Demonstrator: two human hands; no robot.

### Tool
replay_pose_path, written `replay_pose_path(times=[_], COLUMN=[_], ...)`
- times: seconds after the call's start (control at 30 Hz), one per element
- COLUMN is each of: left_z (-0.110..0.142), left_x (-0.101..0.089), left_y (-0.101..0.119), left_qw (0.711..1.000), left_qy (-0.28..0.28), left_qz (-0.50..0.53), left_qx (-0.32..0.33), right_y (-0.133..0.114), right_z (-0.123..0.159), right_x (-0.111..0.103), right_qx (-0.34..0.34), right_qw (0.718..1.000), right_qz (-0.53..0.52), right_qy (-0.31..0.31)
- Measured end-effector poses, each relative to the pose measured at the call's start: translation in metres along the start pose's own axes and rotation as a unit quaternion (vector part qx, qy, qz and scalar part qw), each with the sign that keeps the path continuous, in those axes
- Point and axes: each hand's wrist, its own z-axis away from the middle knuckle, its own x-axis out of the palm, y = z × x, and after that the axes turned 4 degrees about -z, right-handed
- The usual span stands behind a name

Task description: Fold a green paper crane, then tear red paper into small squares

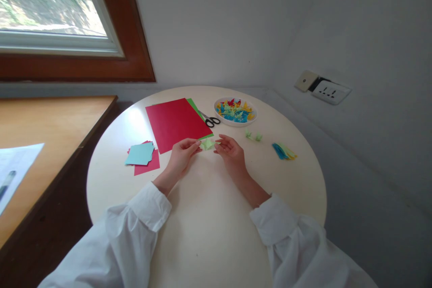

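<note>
A small piece of folded light green paper (pixel 207 144) is held just above the round cream table (pixel 209 216), between both hands. My left hand (pixel 182 153) pinches its left edge with the fingers closed. My right hand (pixel 229 149) holds its right edge with curled fingers. Both forearms come up from the bottom of the view in white sleeves.
A large red sheet (pixel 173 123) over a green one lies behind the hands, with black scissors (pixel 211 120) beside it. A white plate (pixel 235 111) holds several coloured folded pieces. Small light blue and red squares (pixel 141 156) lie left; green folded bits (pixel 253 136) and a blue-yellow stack (pixel 284 151) right.
</note>
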Motion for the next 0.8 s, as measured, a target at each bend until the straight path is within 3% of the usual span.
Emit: replay_pose_path(times=[0.17, 0.37, 0.57, 0.8], left_z=[0.0, 0.0, -0.003, -0.002], left_x=[0.0, -0.001, 0.0, 0.0], left_y=[0.001, -0.002, -0.009, -0.011], left_qw=[1.0, 0.988, 0.976, 0.971], left_qy=[0.0, -0.003, -0.022, -0.06], left_qz=[-0.025, -0.138, -0.18, -0.188], left_qx=[0.017, 0.067, 0.119, 0.135], right_y=[0.002, 0.001, 0.002, 0.001], right_z=[-0.002, 0.002, 0.006, 0.007], right_x=[-0.001, -0.001, -0.001, -0.001], right_qx=[0.023, -0.036, -0.13, -0.12], right_qw=[0.999, 0.995, 0.978, 0.978], right_qz=[0.019, 0.089, 0.151, 0.158], right_qy=[-0.012, -0.02, -0.06, -0.065])
